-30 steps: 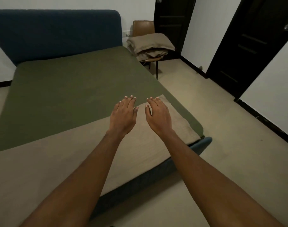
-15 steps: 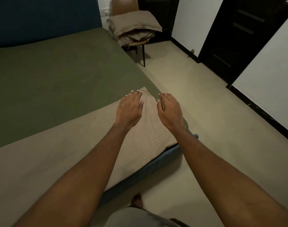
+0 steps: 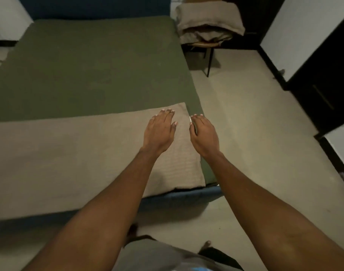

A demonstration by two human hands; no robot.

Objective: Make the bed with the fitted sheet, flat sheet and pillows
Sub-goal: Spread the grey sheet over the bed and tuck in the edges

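Observation:
The bed carries a dark green fitted sheet [image 3: 93, 69] up to its blue headboard [image 3: 93, 6]. A folded beige flat sheet [image 3: 59, 153] lies in a band across the foot end, its right end near the bed's right edge. My left hand [image 3: 160, 131] rests flat on that right end, palm down, fingers together. Just beside it my right hand [image 3: 203, 133] lies palm down at the sheet's right edge, over the green sheet. Neither hand grips anything.
A wooden chair [image 3: 206, 44] at the bed's far right holds a pile of beige bedding [image 3: 208, 26]. Dark doors [image 3: 323, 79] and white walls line the right side. Light floor [image 3: 255, 124] runs between bed and wall. My feet stand at the bed's foot.
The view has swung and tilted down, so the bed's foot end now faces me. Both hands have stayed side by side on the flat sheet's right end.

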